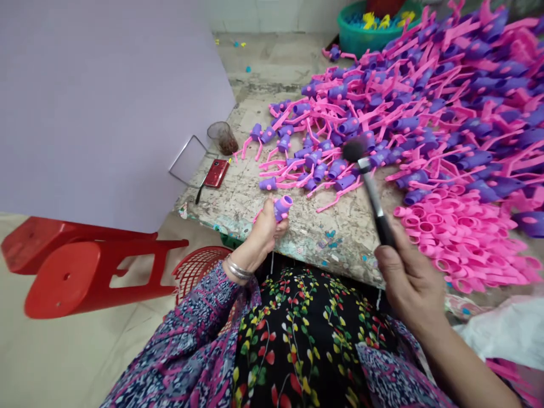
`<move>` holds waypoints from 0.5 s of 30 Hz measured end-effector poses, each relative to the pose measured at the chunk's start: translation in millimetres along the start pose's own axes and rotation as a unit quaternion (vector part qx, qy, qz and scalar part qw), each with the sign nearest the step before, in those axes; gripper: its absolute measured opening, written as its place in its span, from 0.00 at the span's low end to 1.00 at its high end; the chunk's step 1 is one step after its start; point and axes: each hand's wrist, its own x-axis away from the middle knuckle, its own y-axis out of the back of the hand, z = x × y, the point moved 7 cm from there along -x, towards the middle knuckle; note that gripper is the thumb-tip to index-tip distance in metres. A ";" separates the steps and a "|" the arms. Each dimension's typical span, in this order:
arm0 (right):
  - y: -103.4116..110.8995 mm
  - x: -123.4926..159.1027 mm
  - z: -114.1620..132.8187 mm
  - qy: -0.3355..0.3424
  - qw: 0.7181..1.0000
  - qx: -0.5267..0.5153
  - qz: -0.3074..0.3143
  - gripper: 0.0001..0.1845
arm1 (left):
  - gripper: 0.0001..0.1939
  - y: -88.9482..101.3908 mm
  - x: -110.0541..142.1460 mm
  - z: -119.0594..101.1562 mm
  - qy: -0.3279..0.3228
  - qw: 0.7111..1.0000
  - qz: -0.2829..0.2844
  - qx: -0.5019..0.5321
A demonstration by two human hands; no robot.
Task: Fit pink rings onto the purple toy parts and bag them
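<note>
My left hand (266,226) is closed around a purple and pink plastic piece (282,208), a short tube with a pink ring at its open end. In my right hand (410,272) is a hammer (374,192) with a black grip, a metal shaft and a dark round head. It is raised above the table, its head up and to the right of the held piece. Several purple tubes with pink arms (314,158) lie just beyond my left hand. A heap of pink ring pieces (459,238) is beside my right hand.
A large pile of purple and pink parts (446,96) covers the worn table (293,243) at right. A teal basin (365,39) stands behind. At left are a glass (223,137), a red phone-like object (216,173), a pale panel (106,102) and a red stool (68,280).
</note>
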 end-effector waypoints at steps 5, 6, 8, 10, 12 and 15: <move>-21.0 6.8 -8.0 0.021 0.996 -0.007 0.089 0.24 | 0.34 -13.6 0.4 -4.2 0.002 1.000 0.026 -0.011; -20.2 6.8 -14.7 0.006 0.997 0.000 0.083 0.24 | 0.34 -14.9 0.5 -5.0 -0.002 0.999 0.027 -0.017; -9.1 6.0 -29.6 -0.025 0.998 0.047 0.039 0.25 | 0.34 -15.7 0.2 -5.7 -0.018 0.999 0.030 -0.030; 2.4 6.7 -42.1 -0.034 0.992 0.121 0.022 0.26 | 0.34 -16.7 -0.1 -3.8 -0.030 0.998 0.044 -0.037; 5.1 9.2 -53.5 -0.020 0.977 0.206 0.055 0.25 | 0.34 -19.5 0.9 -0.9 -0.037 0.996 0.071 -0.034; -5.1 13.6 -69.0 0.024 0.940 0.316 0.125 0.25 | 0.33 -28.1 7.4 0.0 -0.063 0.990 0.128 -0.025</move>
